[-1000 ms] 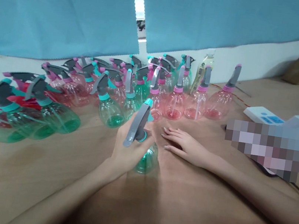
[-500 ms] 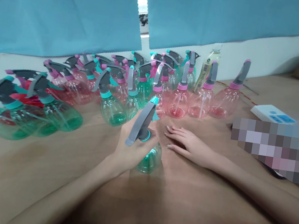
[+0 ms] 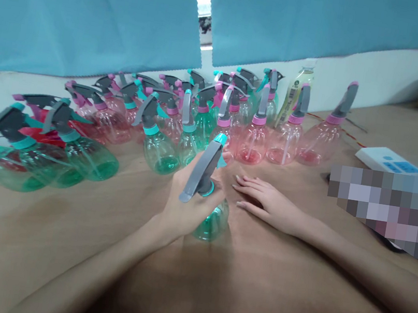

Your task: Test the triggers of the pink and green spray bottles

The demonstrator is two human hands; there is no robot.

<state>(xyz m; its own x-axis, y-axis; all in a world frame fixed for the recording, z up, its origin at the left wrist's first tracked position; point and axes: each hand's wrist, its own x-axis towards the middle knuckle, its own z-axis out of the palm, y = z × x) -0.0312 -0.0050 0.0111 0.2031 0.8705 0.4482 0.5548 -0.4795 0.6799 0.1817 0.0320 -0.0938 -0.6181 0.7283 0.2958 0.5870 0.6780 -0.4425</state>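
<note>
Spray bottle: see-through green body, turquoise collar, long grey head, turquoise nozzle at far end. Standing roughly upright on brown table, near middle; nozzle pointing toward back of table. Left hand wrapped around upper body, hiding much of it; lower part visible, light glinting on green plastic.

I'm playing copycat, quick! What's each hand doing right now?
Left hand: closed around the upper part of a green trigger spray bottle.
Right hand: open, palm down on the brown tabletop, holding nothing.
</note>
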